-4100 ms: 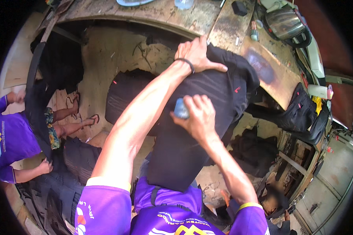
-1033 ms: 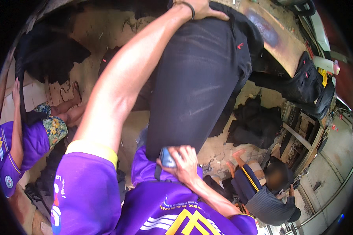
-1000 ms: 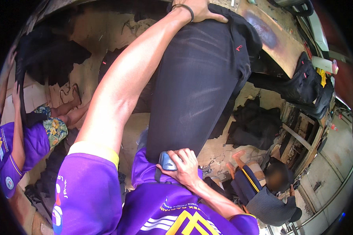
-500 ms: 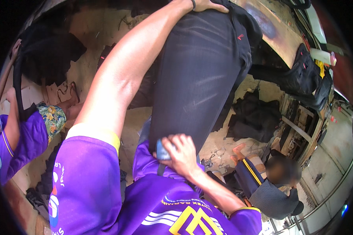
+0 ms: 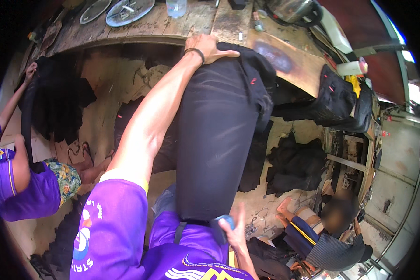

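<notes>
A black trouser leg (image 5: 214, 140) is stretched out in front of me, with pale scuffed streaks across it and a small red mark near its far end. My left hand (image 5: 205, 49), wearing a dark wristband, rests at the far end of the leg by the table edge; its thumb is stretched over the cloth. Beside the near end, my right hand (image 5: 238, 233) is closed around a small blue block with a dark face (image 5: 225, 223). The block is just off the cloth's near right corner. Whatever supports the leg from inside is hidden.
A wooden table (image 5: 172, 32) runs across the far side, bearing round metal trays (image 5: 129, 10) and a clear plastic cup (image 5: 176, 8). More black garments (image 5: 296, 163) lie on the floor. One person (image 5: 37, 182) works at left, another (image 5: 331, 242) sits at right.
My right hand has moved off the cloth toward me and right, still holding the blue block. The view has shifted, bringing more of the table into sight. The left hand stays at the far end.
</notes>
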Demonstrator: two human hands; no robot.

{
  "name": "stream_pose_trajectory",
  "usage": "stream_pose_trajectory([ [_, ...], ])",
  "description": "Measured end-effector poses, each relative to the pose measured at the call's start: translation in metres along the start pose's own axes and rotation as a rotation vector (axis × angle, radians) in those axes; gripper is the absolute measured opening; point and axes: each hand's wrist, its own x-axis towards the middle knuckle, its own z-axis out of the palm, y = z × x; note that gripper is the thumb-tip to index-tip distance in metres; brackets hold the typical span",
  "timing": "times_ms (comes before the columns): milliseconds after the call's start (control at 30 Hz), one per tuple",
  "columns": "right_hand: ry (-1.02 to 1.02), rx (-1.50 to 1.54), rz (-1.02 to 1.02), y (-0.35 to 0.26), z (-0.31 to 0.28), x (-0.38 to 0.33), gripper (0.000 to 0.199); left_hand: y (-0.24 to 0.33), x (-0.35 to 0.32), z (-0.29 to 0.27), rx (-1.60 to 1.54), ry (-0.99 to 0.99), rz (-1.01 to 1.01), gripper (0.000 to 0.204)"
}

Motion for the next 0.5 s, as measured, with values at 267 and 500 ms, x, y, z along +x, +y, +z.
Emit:
stream_pose_trajectory([
  [267,-0.089,-0.077,0.15,0.05,-0.006,-0.066,0.061,-0.008,-0.098,0.009,-0.165,0.382,-0.174,0.114],
  [500,0.007,-0.236,0.092,0.138,-0.032,-0.1,0.06,-0.065,-0.299,0.099,-0.587,0.379,-0.12,0.038],
])
